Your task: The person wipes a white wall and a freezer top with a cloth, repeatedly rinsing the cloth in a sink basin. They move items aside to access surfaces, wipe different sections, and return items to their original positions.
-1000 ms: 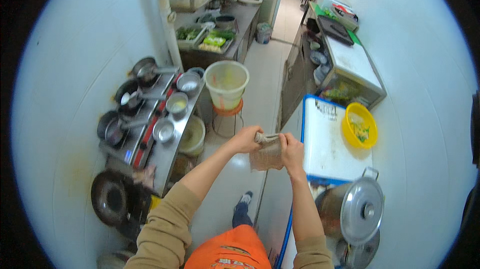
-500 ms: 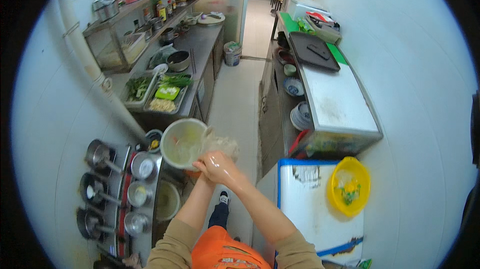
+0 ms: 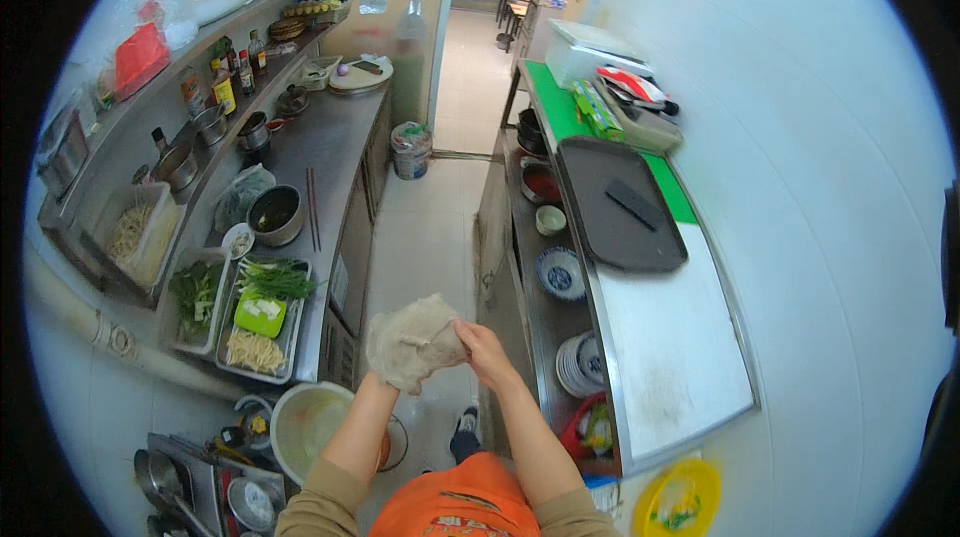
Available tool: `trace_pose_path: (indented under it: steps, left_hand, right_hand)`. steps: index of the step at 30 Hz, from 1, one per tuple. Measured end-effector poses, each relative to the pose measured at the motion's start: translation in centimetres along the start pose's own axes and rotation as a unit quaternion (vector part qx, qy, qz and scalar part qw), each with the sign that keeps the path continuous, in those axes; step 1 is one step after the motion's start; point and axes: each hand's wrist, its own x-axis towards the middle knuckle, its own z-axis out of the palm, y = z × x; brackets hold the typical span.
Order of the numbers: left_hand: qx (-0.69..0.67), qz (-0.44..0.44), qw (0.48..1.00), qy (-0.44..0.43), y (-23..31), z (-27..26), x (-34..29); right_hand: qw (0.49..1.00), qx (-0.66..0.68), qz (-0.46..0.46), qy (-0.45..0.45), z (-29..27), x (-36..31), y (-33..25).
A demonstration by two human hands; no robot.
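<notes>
1. Ctr: a crumpled, pale grey-beige cloth [image 3: 412, 339] is hanging btwn a person's two bare hands, above the tiled floor [image 3: 425, 227].
2. R hand [image 3: 487, 355]: fingers are pinching the cloth's R edge, w/ no visible gap.
3. L hand [image 3: 383, 387]: it is mostly hiding under the cloth's lower L part, approx. wrist only showing, so can't tell how far open the fingers are or if they're gripping.
4. Lower L of the L fingers: a pale plastic bucket [image 3: 305, 427] is standing partly behind the L forearm.
5. Farther L & ahead of the fingers: a metal tray [image 3: 293, 332] is holding scallions [image 3: 275, 279], a bright green dish [image 3: 250, 320] w/ white pieces, & cream-coloured strips [image 3: 253, 352]. Beyond, a pot [image 3: 290, 229] w/ dark contents is sitting near chopsticks [image 3: 313, 207].
6. R of the R fingers: blue-&-white dishes [image 3: 577, 369] are stacking up on a shelf; a dark tray [image 3: 620, 249] is lying on the worktop [image 3: 665, 367] above, farther R & ahead.
7. Lower R of the R fingers, well apart: a yellow basin [image 3: 712, 492] is holding bits of green & yellow.
8. Below both hands: the person is wearing an orange apron [image 3: 460, 497]; a dark-&-white shoe [image 3: 468, 419] is showing.
</notes>
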Motion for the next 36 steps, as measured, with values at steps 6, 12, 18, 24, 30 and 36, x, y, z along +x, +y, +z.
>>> trace_pose_path:
  steps: [6, 12, 18, 24, 30, 36]
  left_hand:
    - [-0.184, -0.137, 0.973, -0.016, -5.1, -5.5, 18.3]
    - [-0.343, -0.276, 0.891, 0.107, -7.0, -8.9, 32.3]
    - [-0.072, -0.461, 0.878, 0.106, -14.3, -17.6, 43.1]
    - [-0.194, -0.273, 0.93, 0.15, -16.1, -26.7, 64.9]
    - [-0.407, -0.113, 0.906, 0.036, -17.1, -31.1, 86.1]
    - [-0.451, -0.125, 0.883, 0.037, -21.2, -34.1, 102.6]
  right_hand:
    - [0.996, 0.065, -0.064, -0.001, -5.2, 16.8, -9.3]
    - [0.986, 0.166, 0.016, 0.023, -5.3, 29.7, -20.5]
    - [0.991, 0.108, 0.008, -0.079, -9.0, 47.8, -29.2]
    - [0.915, -0.364, -0.167, -0.038, -6.2, 66.2, -38.1]
    - [0.767, -0.567, -0.289, -0.087, -3.0, 78.2, -44.5]
    - [0.79, -0.573, -0.195, -0.097, -7.1, 90.0, -50.6]
